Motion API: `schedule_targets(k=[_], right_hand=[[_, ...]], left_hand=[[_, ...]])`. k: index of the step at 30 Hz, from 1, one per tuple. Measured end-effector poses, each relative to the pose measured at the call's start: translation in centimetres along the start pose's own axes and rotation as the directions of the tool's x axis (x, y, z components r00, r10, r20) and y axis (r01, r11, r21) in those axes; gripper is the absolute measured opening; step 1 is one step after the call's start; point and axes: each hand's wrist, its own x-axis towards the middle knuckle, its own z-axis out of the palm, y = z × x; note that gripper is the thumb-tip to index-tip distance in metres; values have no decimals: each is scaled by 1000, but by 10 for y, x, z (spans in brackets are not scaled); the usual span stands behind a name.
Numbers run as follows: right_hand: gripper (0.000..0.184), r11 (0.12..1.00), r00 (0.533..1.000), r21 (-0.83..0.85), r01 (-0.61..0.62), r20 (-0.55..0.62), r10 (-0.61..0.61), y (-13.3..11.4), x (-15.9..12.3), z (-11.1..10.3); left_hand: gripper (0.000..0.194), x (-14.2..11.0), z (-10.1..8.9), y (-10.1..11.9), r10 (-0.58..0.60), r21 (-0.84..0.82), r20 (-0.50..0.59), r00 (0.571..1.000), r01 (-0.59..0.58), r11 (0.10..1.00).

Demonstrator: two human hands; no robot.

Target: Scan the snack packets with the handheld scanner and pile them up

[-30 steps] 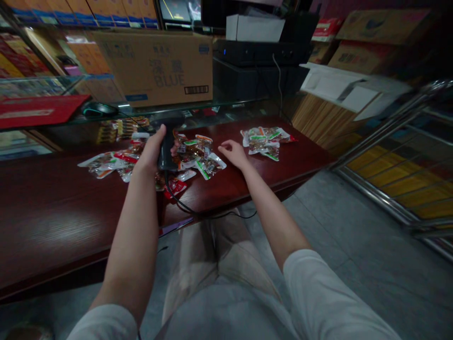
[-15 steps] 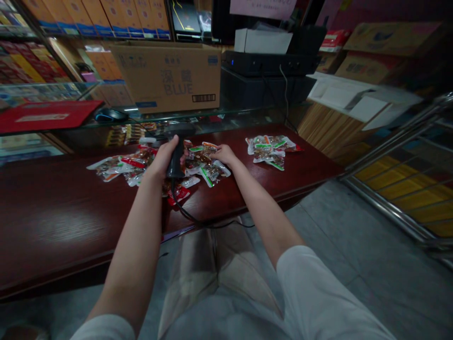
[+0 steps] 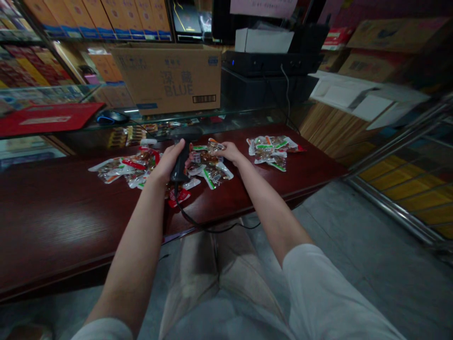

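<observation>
My left hand (image 3: 168, 163) is shut around the grip of a black handheld barcode scanner (image 3: 180, 163), whose head points away from me and to the right. Its black cable (image 3: 193, 222) hangs down over the counter edge. My right hand (image 3: 230, 152) pinches a clear snack packet (image 3: 215, 150) just above a loose pile of similar packets (image 3: 212, 174). A second pile (image 3: 123, 167) lies left of my left hand, and a third (image 3: 272, 152) lies to the right, beyond reach of neither hand's fingers.
The dark red wooden counter (image 3: 53, 222) runs across the view, with a glass shelf (image 3: 166, 118) behind it holding a cardboard box (image 3: 166, 80), a computer mouse (image 3: 112, 118) and a red mat (image 3: 49, 118). A metal railing (image 3: 396, 198) stands to the right.
My right hand has closed on a packet and lifted it from the middle pile. The scanner has tilted, with its head now further forward and to the right.
</observation>
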Motion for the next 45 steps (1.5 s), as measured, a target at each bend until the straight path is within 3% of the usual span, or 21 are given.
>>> schedule_targets(k=[3, 8, 12, 16, 21, 26, 29, 34, 40, 45], right_hand=[[38, 972, 999, 232, -28, -32, 36, 1, -8, -16], [25, 879, 994, 465, -104, 63, 85, 7, -21, -40], [21, 845, 998, 533, -41, -19, 61, 5, -29, -51], [20, 795, 997, 602, 75, -69, -42, -5, -40, -60], [19, 842, 997, 535, 70, -15, -74, -14, -50, -58], [34, 879, 991, 459, 128, -95, -94, -10, -44, -49], [37, 874, 986, 460, 158, -124, -113, -5, -40, -47], [42, 845, 984, 505, 174, -70, -161, 2, -34, -43], [38, 902, 968, 355, 245, -145, -206, -1, -37, -38], [40, 930, 984, 322, 176, -34, -174, -7, -44, -37]], left_hand=[[43, 2, 2, -3, 2, 33, 35, 999, -3, 999], [49, -3, 15, -1, -28, 92, 93, 995, 19, 996], [52, -6, 22, -2, -48, 120, 134, 990, 31, 992], [50, -10, 31, -4, -51, 91, 138, 989, 38, 995], [48, -13, 46, -7, -52, 30, 148, 988, 48, 998], [50, -5, 56, -18, -74, -49, 146, 987, 82, 995], [51, 1, 59, -25, -87, -89, 154, 984, 101, 991], [50, 5, 60, -28, -115, -89, 166, 979, 131, 987], [48, 3, 61, -26, -130, -100, 187, 974, 150, 984], [47, 2, 62, -26, -67, -110, 159, 985, 85, 990]])
